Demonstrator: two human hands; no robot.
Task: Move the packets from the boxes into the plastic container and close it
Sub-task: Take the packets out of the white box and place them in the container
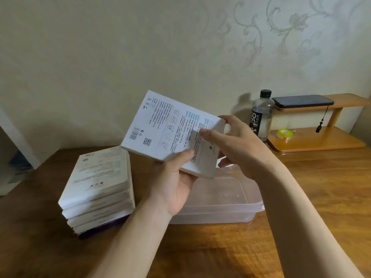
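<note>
Over plastic container, white box, left fingers clamped beneath, right fingers pinching end

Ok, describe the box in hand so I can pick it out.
Over the wooden table, above the clear plastic container, the left hand and right hand hold a white box. Unlike the stack of boxes to its left, it is lifted and tilted, printed side up.

At centre frame, a flat white printed cardboard box is shown smooth and matt, as is the stack of white cardboard boxes at left. The rectangular translucent plastic container below looks frosted. The brown wooden table is varnished glossy; the cream patterned wallpaper is matt and embossed.
</note>
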